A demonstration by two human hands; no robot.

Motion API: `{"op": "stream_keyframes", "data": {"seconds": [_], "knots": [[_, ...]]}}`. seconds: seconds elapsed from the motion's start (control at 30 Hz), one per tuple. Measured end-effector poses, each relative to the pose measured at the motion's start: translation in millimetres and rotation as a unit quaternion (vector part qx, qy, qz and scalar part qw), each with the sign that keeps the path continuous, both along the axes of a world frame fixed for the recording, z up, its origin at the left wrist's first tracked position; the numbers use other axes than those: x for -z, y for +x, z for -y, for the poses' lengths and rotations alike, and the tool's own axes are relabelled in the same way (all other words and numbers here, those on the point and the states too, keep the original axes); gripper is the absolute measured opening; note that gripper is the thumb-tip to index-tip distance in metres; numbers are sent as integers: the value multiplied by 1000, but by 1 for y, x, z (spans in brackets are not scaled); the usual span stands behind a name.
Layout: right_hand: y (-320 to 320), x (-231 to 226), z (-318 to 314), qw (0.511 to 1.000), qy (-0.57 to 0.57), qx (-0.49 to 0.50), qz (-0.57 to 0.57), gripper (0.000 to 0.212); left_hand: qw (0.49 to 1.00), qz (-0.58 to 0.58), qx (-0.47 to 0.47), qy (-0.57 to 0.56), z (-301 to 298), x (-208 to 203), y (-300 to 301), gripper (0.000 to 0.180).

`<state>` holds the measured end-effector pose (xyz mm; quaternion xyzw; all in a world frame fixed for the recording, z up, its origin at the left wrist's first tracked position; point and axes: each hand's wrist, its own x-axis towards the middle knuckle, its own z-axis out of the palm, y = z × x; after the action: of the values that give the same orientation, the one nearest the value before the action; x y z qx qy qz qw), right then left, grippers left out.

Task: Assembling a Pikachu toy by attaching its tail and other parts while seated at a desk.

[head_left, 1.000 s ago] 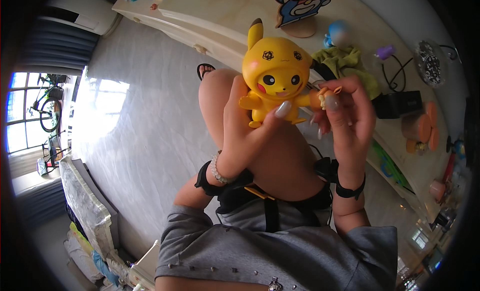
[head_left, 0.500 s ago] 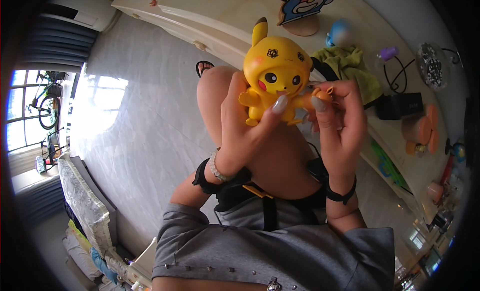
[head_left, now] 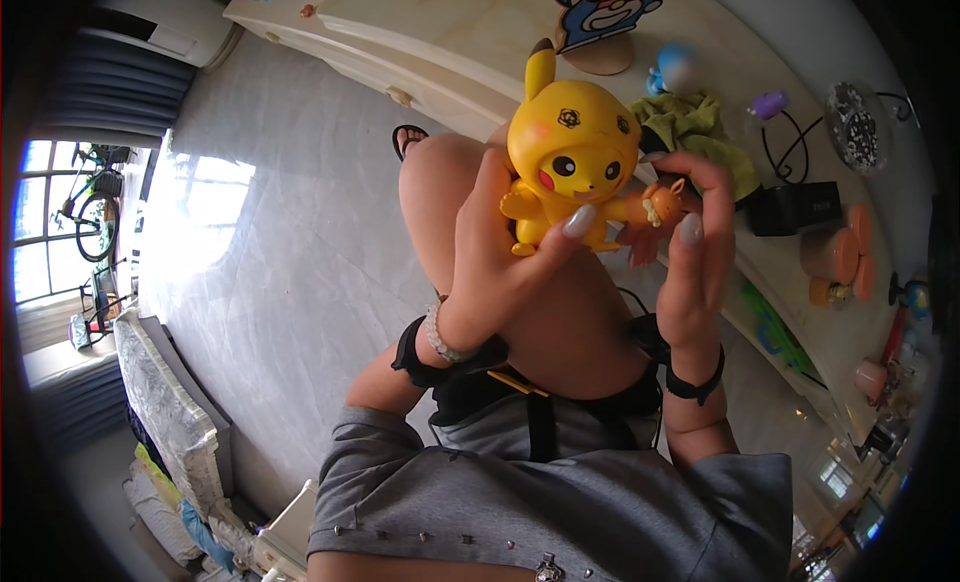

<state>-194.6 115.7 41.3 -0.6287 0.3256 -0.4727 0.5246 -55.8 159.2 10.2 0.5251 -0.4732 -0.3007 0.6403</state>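
My left hand (head_left: 492, 267) is wrapped around a yellow cartoon figurine (head_left: 570, 167) with one tall dark-tipped ear, its thumb across the figurine's lower front. At the end of the figurine's outstretched arm is a small orange-brown character head (head_left: 662, 204). Around that small head curves my right hand (head_left: 705, 252), its thumb raised off the piece and its index finger bent toward the figurine's head. Other right fingers lie partly hidden behind the small head. Whether they touch it, I cannot tell.
To the right runs a cream-coloured counter (head_left: 450, 32) bearing a green cloth (head_left: 700, 132), a black box (head_left: 795, 210), orange-lidded jars (head_left: 830, 257) and a flat cartoon stand (head_left: 600, 27). My thigh (head_left: 560, 312) is below my hands. A plastic-wrapped furniture piece (head_left: 175, 382) stands left.
The figurine and both hands have shifted slightly right. My right thumb has lifted off the small orange-brown head, exposing more of it.
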Motion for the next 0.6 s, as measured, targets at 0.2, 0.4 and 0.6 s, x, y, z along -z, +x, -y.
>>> {"op": "stream_keyframes", "data": {"seconds": [0.2, 0.4, 0.6], "knots": [[-19, -4, 18, 968, -161, -44, -187, 23, 1000, 16, 17, 8, -1, 1, 2, 41], [-12, 1, 14, 972, -102, -55, -203, 22, 999, 47, -11, 9, 0, 8, 5, 39], [-5, 0, 10, 965, -101, -20, -242, 20, 995, 92, -20, 18, 4, 5, 6, 38]]}}
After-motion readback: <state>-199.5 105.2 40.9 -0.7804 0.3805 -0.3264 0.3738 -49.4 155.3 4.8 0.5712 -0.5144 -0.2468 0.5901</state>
